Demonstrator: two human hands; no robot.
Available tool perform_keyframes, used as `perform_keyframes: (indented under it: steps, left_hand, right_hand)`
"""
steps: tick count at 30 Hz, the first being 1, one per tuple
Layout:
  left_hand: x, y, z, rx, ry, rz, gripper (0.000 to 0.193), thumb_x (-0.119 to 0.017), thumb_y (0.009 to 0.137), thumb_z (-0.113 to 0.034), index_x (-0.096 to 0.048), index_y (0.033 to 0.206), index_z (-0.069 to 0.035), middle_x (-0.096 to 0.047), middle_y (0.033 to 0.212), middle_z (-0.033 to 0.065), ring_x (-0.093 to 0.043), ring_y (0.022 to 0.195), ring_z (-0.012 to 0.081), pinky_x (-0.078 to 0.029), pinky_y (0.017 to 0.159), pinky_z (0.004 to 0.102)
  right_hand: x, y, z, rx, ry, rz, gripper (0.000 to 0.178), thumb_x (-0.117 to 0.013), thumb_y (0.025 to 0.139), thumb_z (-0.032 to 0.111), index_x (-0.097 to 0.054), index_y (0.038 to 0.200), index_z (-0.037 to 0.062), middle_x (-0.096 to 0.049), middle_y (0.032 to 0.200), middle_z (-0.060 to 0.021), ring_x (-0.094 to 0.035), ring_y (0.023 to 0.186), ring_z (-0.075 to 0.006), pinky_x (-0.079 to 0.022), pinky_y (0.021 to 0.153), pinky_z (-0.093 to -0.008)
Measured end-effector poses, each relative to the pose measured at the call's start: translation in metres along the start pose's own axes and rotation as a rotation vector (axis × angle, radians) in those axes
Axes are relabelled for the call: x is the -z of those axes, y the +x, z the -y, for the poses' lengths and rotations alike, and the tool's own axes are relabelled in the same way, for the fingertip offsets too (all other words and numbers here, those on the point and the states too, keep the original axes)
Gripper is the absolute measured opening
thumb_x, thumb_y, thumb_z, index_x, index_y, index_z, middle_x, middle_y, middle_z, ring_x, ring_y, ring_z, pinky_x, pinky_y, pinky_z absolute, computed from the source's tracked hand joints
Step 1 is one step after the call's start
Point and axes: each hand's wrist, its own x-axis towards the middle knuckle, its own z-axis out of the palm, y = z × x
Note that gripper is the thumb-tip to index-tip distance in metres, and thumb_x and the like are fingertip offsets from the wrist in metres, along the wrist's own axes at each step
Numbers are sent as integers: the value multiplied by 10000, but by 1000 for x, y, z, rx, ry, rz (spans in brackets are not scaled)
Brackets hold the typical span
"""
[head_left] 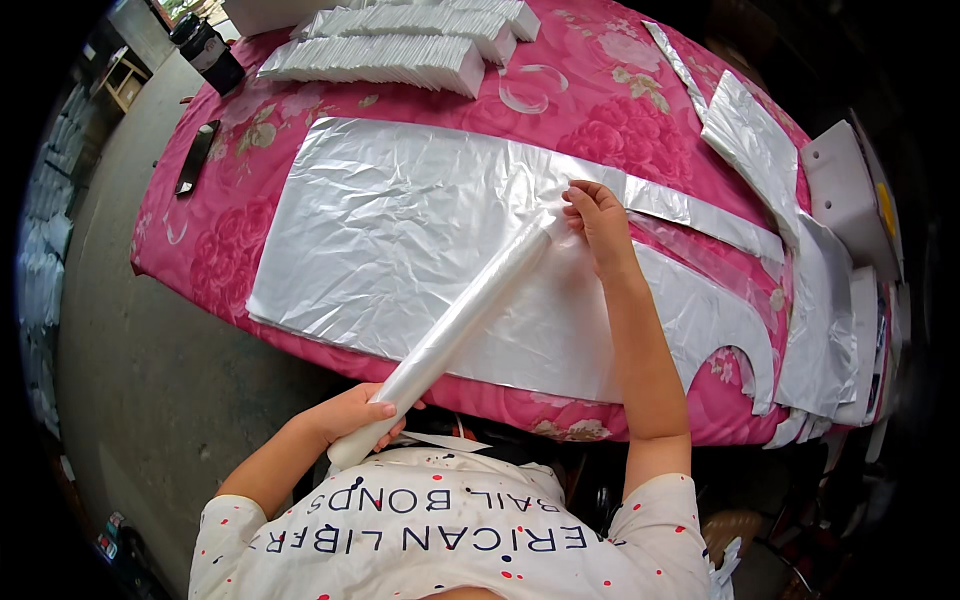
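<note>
A long roll of whitish, translucent plastic (pixel 468 310) slants across me, its near end by my shirt and its far end over the table. My left hand (pixel 372 412) is wrapped round the roll close to its near end. Beyond the roll's far end, my right hand (pixel 597 215) is closed in a pinch; what lies between the fingertips is too small to make out. Beneath both lies a stack of creased, silvery-white plastic bags (pixel 370 220). Its right end has a handle strip (pixel 710 220) and a curved cut-out handle (pixel 745 325).
A pink floral cloth (pixel 215 255) covers the table. Folded white stacks (pixel 385 62) stand at the back, with a dark bottle (pixel 207 52) and a phone (pixel 197 158) at left. More silvery sheets (pixel 755 145) and a white box (pixel 850 195) line the right edge.
</note>
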Motion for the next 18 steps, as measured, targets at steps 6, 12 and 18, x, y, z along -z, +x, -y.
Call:
perform_keyframes:
  steps: [6,12,18]
  left_hand:
    - [9,0,4,3,-128,55,664,-711,714,-449,-510,1149,11,-535,690,50,-520,536,117,-433,490,251]
    - [15,0,4,31,-197,124,664,-738,678,-385,-509,1146,28,-554,692,72,-523,533,131,-443,502,263]
    - [41,-19,24,105,-134,178,701,-765,647,-353,-499,1166,35,-599,772,106,-565,592,140,-480,648,293]
  right_hand:
    - [8,-6,24,-227,-312,443,214,-613,857,256,-623,919,51,-544,677,44,-471,581,-33,-356,518,-188]
    - [13,-1,16,-235,-230,528,173,-662,820,216,-633,838,46,-549,685,33,-478,600,-62,-384,562,-202]
    - [56,30,16,-65,-306,220,155,-634,846,176,-626,841,21,-540,666,34,-457,580,-39,-387,538,-192]
